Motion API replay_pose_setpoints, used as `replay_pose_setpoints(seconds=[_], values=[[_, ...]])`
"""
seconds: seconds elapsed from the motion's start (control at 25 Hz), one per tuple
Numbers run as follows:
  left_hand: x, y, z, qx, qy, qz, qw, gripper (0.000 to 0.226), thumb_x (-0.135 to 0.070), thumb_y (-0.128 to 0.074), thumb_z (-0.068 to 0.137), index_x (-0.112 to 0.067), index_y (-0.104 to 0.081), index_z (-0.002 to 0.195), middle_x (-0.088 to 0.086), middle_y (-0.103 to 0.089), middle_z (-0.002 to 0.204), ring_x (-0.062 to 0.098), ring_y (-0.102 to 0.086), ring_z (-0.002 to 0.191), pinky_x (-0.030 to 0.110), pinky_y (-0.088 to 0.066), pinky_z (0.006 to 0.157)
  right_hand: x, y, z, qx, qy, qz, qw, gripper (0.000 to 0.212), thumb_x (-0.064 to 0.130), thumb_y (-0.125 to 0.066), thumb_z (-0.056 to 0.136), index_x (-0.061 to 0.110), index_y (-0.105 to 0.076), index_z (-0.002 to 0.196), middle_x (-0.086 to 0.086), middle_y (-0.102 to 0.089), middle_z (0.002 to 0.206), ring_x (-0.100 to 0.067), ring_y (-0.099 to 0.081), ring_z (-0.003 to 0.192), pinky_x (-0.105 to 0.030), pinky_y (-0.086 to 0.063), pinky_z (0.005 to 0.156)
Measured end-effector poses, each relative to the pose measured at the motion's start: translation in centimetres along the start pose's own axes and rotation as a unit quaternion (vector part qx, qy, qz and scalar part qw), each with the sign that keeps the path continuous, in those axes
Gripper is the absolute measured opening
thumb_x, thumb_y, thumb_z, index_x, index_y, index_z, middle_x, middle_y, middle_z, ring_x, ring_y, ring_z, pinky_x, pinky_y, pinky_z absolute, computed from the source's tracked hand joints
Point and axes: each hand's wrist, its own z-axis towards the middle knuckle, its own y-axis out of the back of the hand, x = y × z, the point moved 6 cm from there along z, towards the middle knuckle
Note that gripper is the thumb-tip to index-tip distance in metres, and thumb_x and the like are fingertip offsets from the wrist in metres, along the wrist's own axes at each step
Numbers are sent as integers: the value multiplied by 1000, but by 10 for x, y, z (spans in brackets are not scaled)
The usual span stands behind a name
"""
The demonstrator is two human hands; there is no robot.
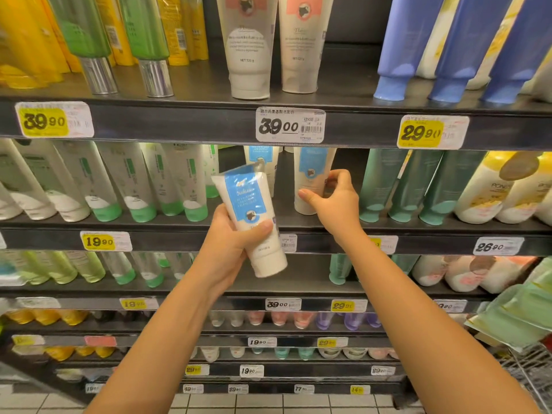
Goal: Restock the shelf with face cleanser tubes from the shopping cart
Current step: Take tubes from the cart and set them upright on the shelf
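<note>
My left hand [231, 243] grips a white face cleanser tube with a blue label [251, 210], held tilted in front of the second shelf [179, 225], cap end down. My right hand [334, 201] reaches onto that shelf and pinches the side of a second blue-label tube [310, 177], which stands cap down on the shelf. Behind it, another tube of the same kind [261, 158] stands further back. Between the two hands lies a bare strip of shelf.
White-and-green tubes [134, 186] crowd the shelf to the left, teal tubes [418, 186] to the right. The shelf above [179, 115] carries pink-label tubes [248, 46]. A wire shopping cart [528, 372] with green packs [519, 312] sits at the lower right.
</note>
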Motion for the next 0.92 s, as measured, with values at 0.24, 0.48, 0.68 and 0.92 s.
replay_pose_setpoints(seconds=[0.24, 0.48, 0.68, 0.92], values=[[-20, 1, 31, -15, -81, 37, 996, 44, 5, -65, 79, -18, -49, 113, 5, -64, 110, 16, -65, 95, 30, -54, 81, -7, -10, 9, -6, -3, 35, 999, 48, 25, -75, 79, 15, -44, 114, -4, -63, 115, -13, -61, 96, -7, -44, 66], [-22, 0, 54, -36, -153, 163, 974, 48, 1, -67, 82, -23, -48, 118, -14, -64, 108, 1, -64, 96, 17, -53, 78, -12, -12, 8, -4, 4, 29, 1000, 50, 28, -72, 82, 16, -43, 120, -5, -62, 121, -17, -62, 103, -15, -48, 75], [-13, 3, 59, -65, -156, 250, 953, 53, -8, -66, 84, -21, -42, 130, -21, -60, 106, -10, -59, 93, 13, -49, 81, -12, -13, 8, -3, 6, 18, 1000, 49, 29, -70, 83, 16, -42, 121, -5, -60, 124, -19, -62, 106, -21, -51, 80], [-2, 10, 49, -147, -165, 412, 884, 59, -38, -68, 83, -23, -41, 134, 4, -53, 124, 20, -51, 112, 38, -45, 95, -11, -15, 9, 2, 1, 10, 1000, 49, 29, -68, 84, 18, -41, 123, -4, -60, 126, -20, -61, 109, -25, -50, 81]])
